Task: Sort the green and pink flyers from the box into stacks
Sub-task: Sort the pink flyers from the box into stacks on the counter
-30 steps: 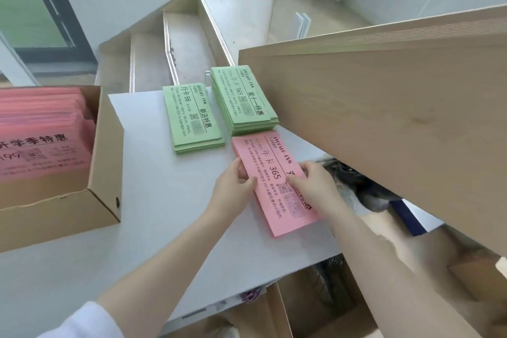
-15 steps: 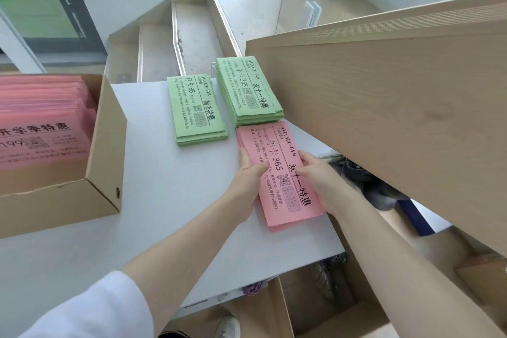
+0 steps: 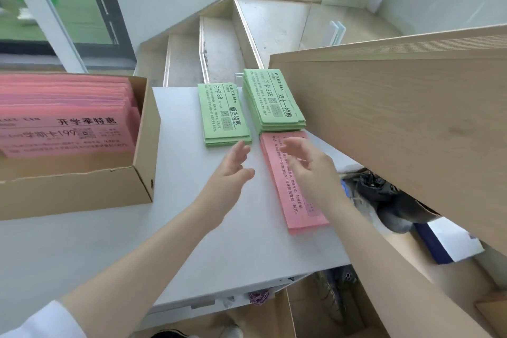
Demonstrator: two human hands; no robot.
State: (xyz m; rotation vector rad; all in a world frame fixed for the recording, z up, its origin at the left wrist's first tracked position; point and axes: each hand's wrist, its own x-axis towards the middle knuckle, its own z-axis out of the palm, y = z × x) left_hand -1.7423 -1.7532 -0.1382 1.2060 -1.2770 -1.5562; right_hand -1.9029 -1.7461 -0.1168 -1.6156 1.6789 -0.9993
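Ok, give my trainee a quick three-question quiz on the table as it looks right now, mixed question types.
1. True or false: the left hand grips the pink stack.
2. How many green stacks lie on the table? A) one B) two C) three
3. Fill in: the flyers on top in the cardboard box are ____ in colour.

Key
1. False. Both the left hand and the right hand are open; neither grips anything.
2. B: the left green stack and the taller right green stack.
3. Pink.

left grip [image 3: 233,170] loose, right grip [image 3: 307,162] loose
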